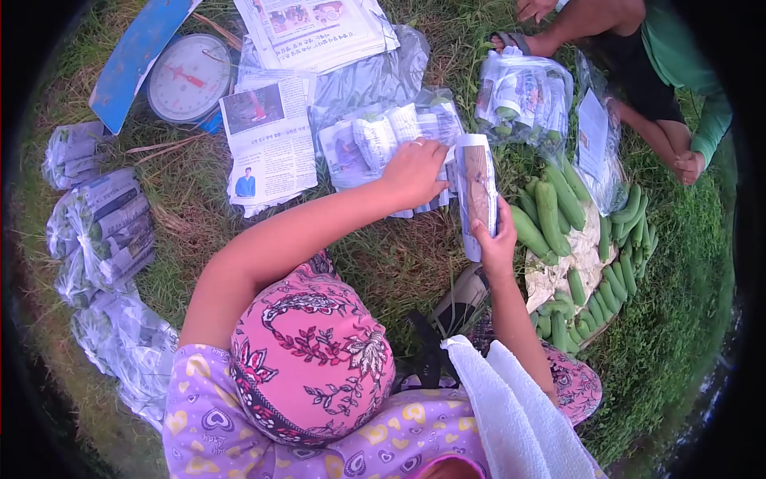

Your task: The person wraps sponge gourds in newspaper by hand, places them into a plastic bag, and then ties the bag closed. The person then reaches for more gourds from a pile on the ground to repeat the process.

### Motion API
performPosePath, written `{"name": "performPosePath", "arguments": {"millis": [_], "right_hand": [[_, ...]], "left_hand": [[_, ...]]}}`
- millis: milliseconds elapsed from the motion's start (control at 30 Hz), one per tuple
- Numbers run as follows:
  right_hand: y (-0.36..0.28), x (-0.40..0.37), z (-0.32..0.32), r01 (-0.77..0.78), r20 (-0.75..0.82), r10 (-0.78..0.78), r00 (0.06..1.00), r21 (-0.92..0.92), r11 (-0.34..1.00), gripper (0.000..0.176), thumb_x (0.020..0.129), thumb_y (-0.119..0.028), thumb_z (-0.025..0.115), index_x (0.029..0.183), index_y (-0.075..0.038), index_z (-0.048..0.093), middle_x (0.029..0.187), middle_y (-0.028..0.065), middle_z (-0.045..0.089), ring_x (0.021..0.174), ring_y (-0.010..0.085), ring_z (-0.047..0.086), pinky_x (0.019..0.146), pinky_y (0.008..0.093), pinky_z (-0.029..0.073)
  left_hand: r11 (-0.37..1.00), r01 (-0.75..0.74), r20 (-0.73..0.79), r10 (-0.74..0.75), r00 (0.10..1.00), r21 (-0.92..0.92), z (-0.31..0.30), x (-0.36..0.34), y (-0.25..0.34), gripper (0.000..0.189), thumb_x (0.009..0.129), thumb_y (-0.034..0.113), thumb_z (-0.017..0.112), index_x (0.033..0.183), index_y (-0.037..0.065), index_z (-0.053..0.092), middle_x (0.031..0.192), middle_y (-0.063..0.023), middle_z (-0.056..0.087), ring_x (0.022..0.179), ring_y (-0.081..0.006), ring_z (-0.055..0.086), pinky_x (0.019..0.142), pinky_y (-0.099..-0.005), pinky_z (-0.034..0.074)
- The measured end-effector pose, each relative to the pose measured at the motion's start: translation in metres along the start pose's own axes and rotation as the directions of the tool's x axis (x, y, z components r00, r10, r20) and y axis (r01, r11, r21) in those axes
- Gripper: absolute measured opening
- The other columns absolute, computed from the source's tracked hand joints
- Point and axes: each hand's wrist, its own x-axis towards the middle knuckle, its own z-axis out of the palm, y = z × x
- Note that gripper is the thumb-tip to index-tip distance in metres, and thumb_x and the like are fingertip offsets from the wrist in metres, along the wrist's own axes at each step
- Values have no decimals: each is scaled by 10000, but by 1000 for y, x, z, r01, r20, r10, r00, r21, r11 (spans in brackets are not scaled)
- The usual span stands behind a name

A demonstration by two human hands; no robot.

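A newspaper-wrapped roll [476, 191] stands nearly upright in this view, with my right hand [496, 239] closed around its lower right side. My left hand [413, 174] lies with fingers stretched over the near edge of a clear plastic bag [339, 148], its thumb apart and close to the roll. Inside that bag are several newspaper-wrapped bundles [373, 144]. What the paper of the held roll encloses is hidden. To the right of my right hand, long green gourds [550, 211] lie piled on a pale sheet [550, 281].
Newspaper sheets [267, 144] and a stack of newspapers [319, 36] lie ahead. A dial scale [189, 78] with a blue pan [137, 64] stands at upper left. Filled bags [116, 223] line the left side. Another person [686, 48] crouches at upper right beside a filled bag [524, 94].
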Motion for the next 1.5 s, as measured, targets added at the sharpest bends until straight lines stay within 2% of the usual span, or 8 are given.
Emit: {"name": "performPosePath", "arguments": {"millis": [133, 800, 933, 1033, 1100, 1233, 1333, 1500], "right_hand": [[46, -32, -4, -132, -18, 133, 991, 8, 991, 599, 722, -117, 671, 1261, 69, 486, 1186, 125, 567, 1061, 185, 543, 968, 314, 394], [47, 82, 59, 267, 130, -234, 964, -460, 847, 431, 718, -205, 719, 1058, 27, 588, 1088, 157, 570, 1023, 354, 537, 899, 388, 447], [17, 94, -6, 565, 558, -203, 804, -615, 550, 472, 724, -328, 737, 1061, -24, 609, 1031, 110, 612, 1010, 318, 546, 884, 411, 450], [-26, 103, -107, 592, 762, 202, 615, -615, 521, 576, 775, -392, 691, 1209, -32, 571, 1080, 136, 634, 1042, 326, 569, 903, 405, 459], [-83, 101, -198, 274, 600, 487, 635, -764, 584, 646, 825, -452, 619, 1325, -60, 500, 1162, 148, 629, 1074, 305, 588, 940, 381, 452], [-61, 30, -421, -209, -249, 96, 964, -482, 851, 563, 867, -416, 589, 1326, -101, 508, 1194, 72, 601, 1091, 182, 558, 912, 343, 433], [20, -90, -543, -304, -826, 165, 539, -8, 953, 388, 901, -322, 567, 1213, -93, 577, 1114, 55, 625, 988, 167, 586, 829, 344, 450], [179, -258, -580, -170, -733, 649, 205, 626, 761, 303, 883, -283, 582, 1141, -126, 567, 1049, 24, 608, 909, 156, 566, 732, 328, 455]], "left_hand": [[942, -90, 165, 37, 986, 324, 20, 24, -9, 274, 712, 180, 618, 927, 14, 655, 929, -174, 660, 905, -294, 637, 742, -417, 505], [994, 94, -37, -96, 995, -53, 23, 15, -9, 133, 768, 131, 599, 818, 47, 508, 766, -157, 618, 718, -356, 612, 636, -460, 482], [998, 11, 92, -17, 996, 56, 24, 10, -3, 212, 773, 141, 625, 934, 34, 539, 945, -167, 617, 877, -353, 596, 741, -460, 475], [980, -178, 127, 167, 978, 86, 7, 4, -8, 358, 745, 113, 660, 1070, 25, 536, 1073, -190, 563, 970, -362, 564, 823, -435, 471], [980, -201, 275, 197, 941, -15, -17, 4, -7, 448, 736, 92, 672, 1153, 19, 524, 1102, -183, 557, 1002, -368, 547, 872, -424, 456], [994, -106, 546, 99, 832, -19, -64, 0, 2, 463, 726, 49, 678, 1164, 20, 531, 1137, -181, 546, 1070, -369, 530, 931, -408, 433], [973, -199, 648, 78, 758, 116, -94, -1, 20, 479, 711, 56, 695, 1161, 23, 534, 1145, -184, 542, 1081, -368, 528, 941, -408, 432], [908, -303, 707, 11, 707, 289, -106, 17, 46, 491, 696, 71, 713, 1152, 22, 537, 1154, -183, 545, 1079, -368, 529, 938, -414, 438]]}}
